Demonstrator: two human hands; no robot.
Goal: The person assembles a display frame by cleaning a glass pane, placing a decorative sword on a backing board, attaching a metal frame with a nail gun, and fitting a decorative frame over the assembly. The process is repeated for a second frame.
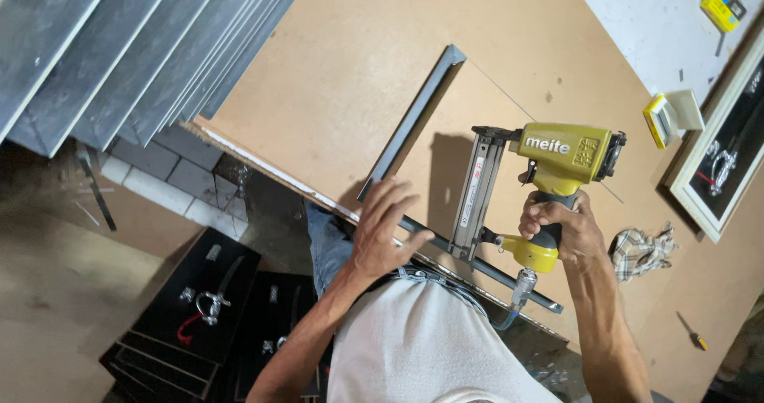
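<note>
I see the left hand [384, 232] flat on the frame corner [414, 124]; right hand [559, 226] grips the staple gun [549, 164]; fastening seems only begun.

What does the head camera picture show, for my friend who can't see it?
The right hand grips a yellow pneumatic staple gun over a grey frame on a brown board. The left hand presses the frame's corner down.
</note>
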